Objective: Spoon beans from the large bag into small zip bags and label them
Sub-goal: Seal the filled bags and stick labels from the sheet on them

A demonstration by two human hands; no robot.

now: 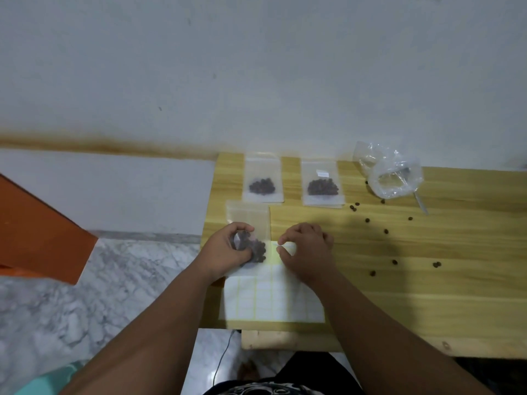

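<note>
While the left hand (228, 246) grips a small bag (248, 223) of beans beside the label sheet (268, 297), right-hand fingers (281, 240) pinch a label (285, 246).

Your table (427, 266): pale wood, visible grain, smooth, low sheen. Small zip bags (263, 178) at the back: clear plastic, slightly frosted, flat; beans (322, 187) inside read dark and matt. The bag under your left hand (228, 248) is the same thin film. Label sheet (271, 297): white matt paper, gridded. Large bag (390, 175): crinkled clear plastic, glossy highlights. Floor (85, 295): grey-veined marble, polished. Wall (256, 67): matt, scuffed.
</note>
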